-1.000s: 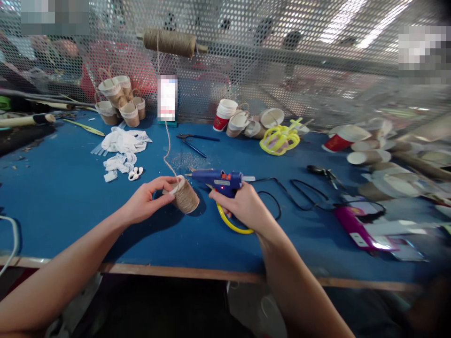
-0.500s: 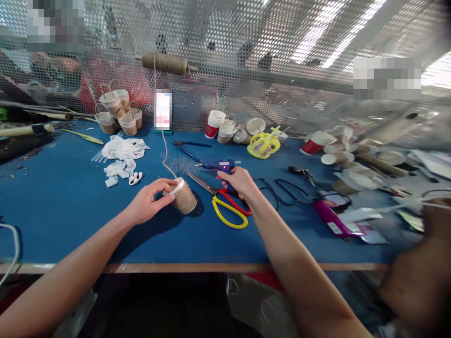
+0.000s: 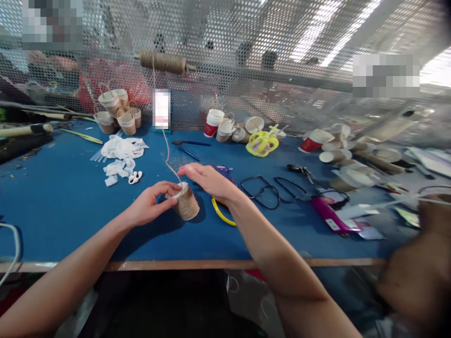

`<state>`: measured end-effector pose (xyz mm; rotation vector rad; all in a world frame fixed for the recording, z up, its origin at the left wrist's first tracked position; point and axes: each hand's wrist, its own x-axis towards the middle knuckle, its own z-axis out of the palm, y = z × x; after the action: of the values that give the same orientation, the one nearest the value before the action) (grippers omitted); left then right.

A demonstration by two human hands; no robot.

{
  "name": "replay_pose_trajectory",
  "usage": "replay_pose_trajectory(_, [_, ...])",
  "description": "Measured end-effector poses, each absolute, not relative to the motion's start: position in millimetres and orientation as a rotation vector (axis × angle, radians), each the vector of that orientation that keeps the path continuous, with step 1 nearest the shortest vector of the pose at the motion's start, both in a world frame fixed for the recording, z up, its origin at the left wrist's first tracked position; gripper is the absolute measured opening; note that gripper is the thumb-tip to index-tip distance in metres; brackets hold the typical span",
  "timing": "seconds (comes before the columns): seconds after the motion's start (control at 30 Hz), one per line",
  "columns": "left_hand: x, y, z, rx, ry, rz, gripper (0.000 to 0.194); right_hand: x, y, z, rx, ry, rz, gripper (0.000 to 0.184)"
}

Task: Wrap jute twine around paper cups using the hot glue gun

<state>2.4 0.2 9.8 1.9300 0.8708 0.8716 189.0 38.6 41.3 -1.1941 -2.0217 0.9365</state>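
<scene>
My left hand (image 3: 153, 203) grips a paper cup wrapped in twine (image 3: 188, 204) by its white rim; the cup lies tilted on its side. A strand of twine (image 3: 168, 155) runs up from the cup to a spool (image 3: 162, 62). Just above the cup, my right hand (image 3: 204, 178) reaches over with fingers stretched out near the strand, holding nothing that I can see. Behind that hand lies a blue glue gun (image 3: 224, 170), mostly covered. Scissors show only a yellow handle (image 3: 222, 215) under my right wrist.
White lace (image 3: 123, 148) lies at the left, below several twine-covered cups (image 3: 127, 123). Blue pliers (image 3: 190, 144), a yellow woven piece (image 3: 262, 143) and more cups (image 3: 214, 123) sit toward the back. Black cable (image 3: 260, 192) and a purple glue gun (image 3: 331, 216) lie right, beside another person's arm (image 3: 419, 263).
My right hand has let go of the blue glue gun, leaving it on the table, and moved left to the cup. My left hand keeps its hold; the cup has tilted slightly.
</scene>
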Motion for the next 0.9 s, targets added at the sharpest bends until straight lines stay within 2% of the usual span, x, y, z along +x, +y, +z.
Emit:
replay_pose_trajectory(0.07, [2,0,10,1.924,0.872,0.869,0.011,175,34,46,-1.051,-2.008,1.182,0.022])
replay_pose_trajectory(0.13, [1,0,10,1.898,0.863,0.861,0.012,171,30,49,-1.036,-1.919,1.267,0.017])
replay_pose_trajectory(0.23, [0,0,10,1.795,0.807,0.833,0.014,179,25,51,-1.068,-1.823,1.185,0.012])
replay_pose_trajectory(0.47, [0,-2,14,1.564,0.746,0.816,0.014,204,12,49,-1.166,-1.71,0.998,0.015])
replay_pose_trajectory(0.9, [-2,-5,17,1.469,0.642,0.778,0.013,205,9,30,-1.151,-1.621,1.112,0.019])
